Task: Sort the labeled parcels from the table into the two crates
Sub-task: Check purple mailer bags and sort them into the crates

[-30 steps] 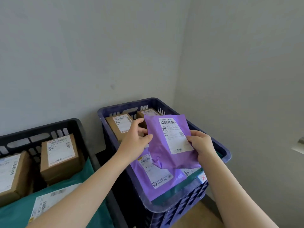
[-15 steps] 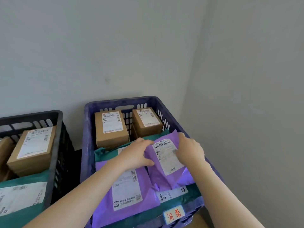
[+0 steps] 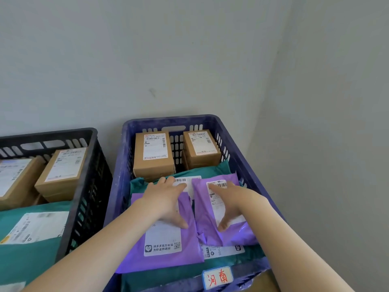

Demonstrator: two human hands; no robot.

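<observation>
A blue crate (image 3: 168, 121) stands in the corner, with a black crate (image 3: 92, 165) to its left. Inside the blue crate, a small purple parcel (image 3: 240, 232) lies flat on the right, and my right hand (image 3: 229, 199) presses on its white label with straight fingers. My left hand (image 3: 168, 199) rests flat on a larger purple parcel (image 3: 168, 256) beside it. Both purple parcels lie on green parcels (image 3: 202, 170). Two brown boxes (image 3: 153, 157) stand at the back of the blue crate.
The black crate holds brown boxes (image 3: 61, 173) and a green parcel (image 3: 31, 245). A grey wall runs behind both crates and another closes in on the right. A handwritten tag (image 3: 217, 277) is fixed to the blue crate's front rim.
The small purple parcel went from held above the blue crate down onto the pile inside. Both hands have let go of it and now lie flat on the purple parcels.
</observation>
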